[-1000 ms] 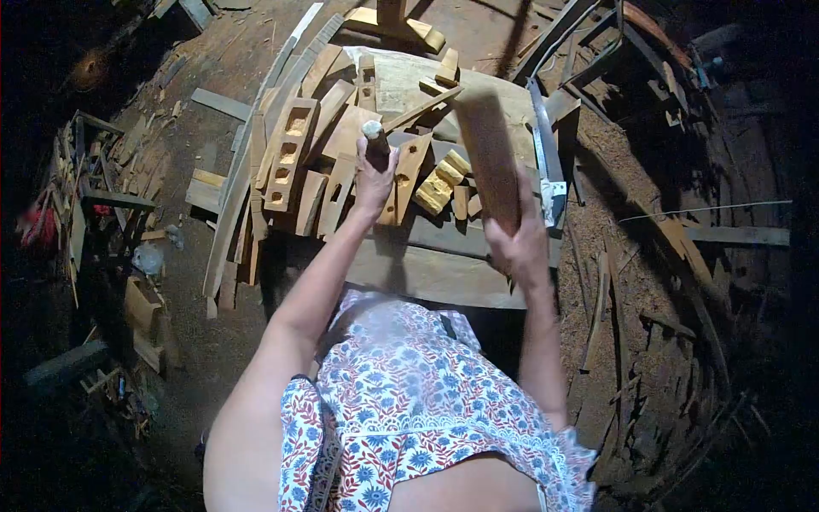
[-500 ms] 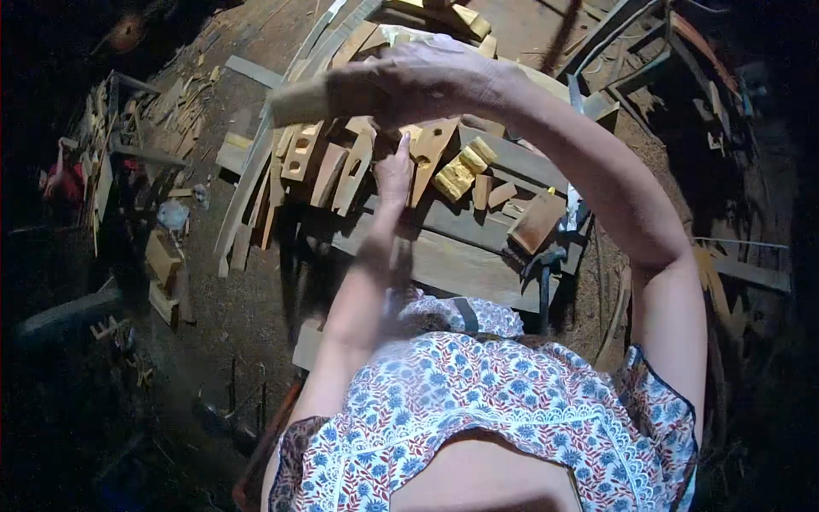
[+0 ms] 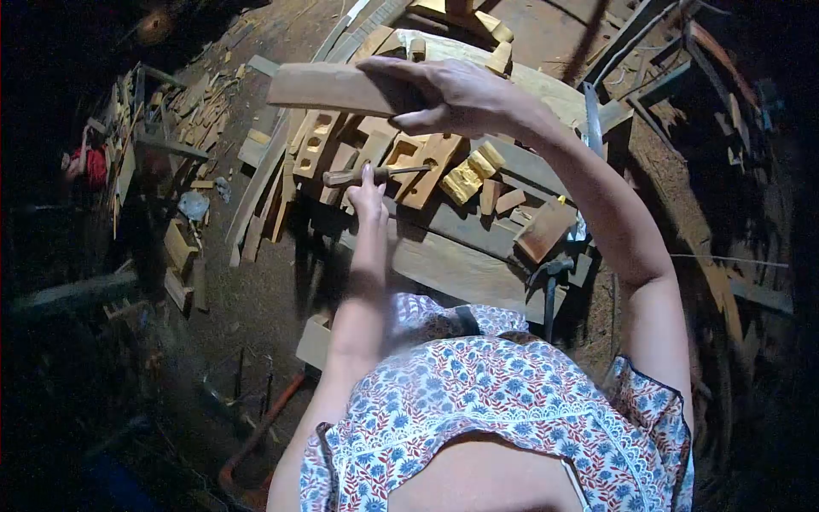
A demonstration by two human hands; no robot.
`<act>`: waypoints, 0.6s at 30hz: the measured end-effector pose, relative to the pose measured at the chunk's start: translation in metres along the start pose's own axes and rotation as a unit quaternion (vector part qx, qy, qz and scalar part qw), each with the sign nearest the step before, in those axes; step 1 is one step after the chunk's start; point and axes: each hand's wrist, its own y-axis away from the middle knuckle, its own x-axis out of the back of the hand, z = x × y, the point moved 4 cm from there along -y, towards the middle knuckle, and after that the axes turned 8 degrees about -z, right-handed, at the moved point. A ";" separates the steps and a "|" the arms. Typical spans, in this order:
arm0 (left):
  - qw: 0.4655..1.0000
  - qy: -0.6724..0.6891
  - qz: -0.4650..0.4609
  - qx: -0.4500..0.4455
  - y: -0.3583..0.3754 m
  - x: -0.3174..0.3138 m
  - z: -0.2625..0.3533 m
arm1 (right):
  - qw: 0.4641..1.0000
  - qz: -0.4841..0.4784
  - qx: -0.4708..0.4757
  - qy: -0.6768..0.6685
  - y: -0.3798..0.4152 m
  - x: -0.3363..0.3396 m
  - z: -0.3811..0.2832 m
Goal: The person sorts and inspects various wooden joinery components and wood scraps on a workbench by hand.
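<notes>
My right hand [image 3: 444, 90] grips one end of a long flat wooden block [image 3: 328, 88], which is held level above the bench [image 3: 461, 266] and points left. Below it, my left hand [image 3: 368, 198] has its fingers on a chisel [image 3: 358, 177] with a wooden handle. The chisel's thin metal shaft points right, across pieces of carved wood. A wooden piece with square holes [image 3: 314, 143] lies at the left, and a carved yellow block [image 3: 469, 177] lies to the right of the chisel tip.
A hammer [image 3: 550, 286] hangs over the bench's right front edge, beside a brown wooden block [image 3: 544, 229]. Small wood pieces [image 3: 510, 201] lie near it. Scrap wood [image 3: 181, 111] covers the floor at the left. Wooden frames stand at the right.
My right hand now shows the block clearly, turned level and a little higher. My left hand has moved slightly left and down, and the chisel is now visible at its fingers.
</notes>
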 end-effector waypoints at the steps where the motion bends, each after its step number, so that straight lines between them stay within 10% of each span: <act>1: 0.999 -0.019 -0.004 -0.032 0.018 -0.008 0.020 | 0.996 0.081 0.035 0.020 0.010 0.004 0.006; 11: 0.885 -0.452 -0.081 -0.079 0.061 -0.052 0.072 | 0.988 0.044 -0.138 -0.055 0.065 0.032 0.040; 18: 0.890 -0.392 -0.153 -0.174 0.049 -0.040 0.031 | 0.996 0.058 -0.069 -0.028 0.044 0.036 0.026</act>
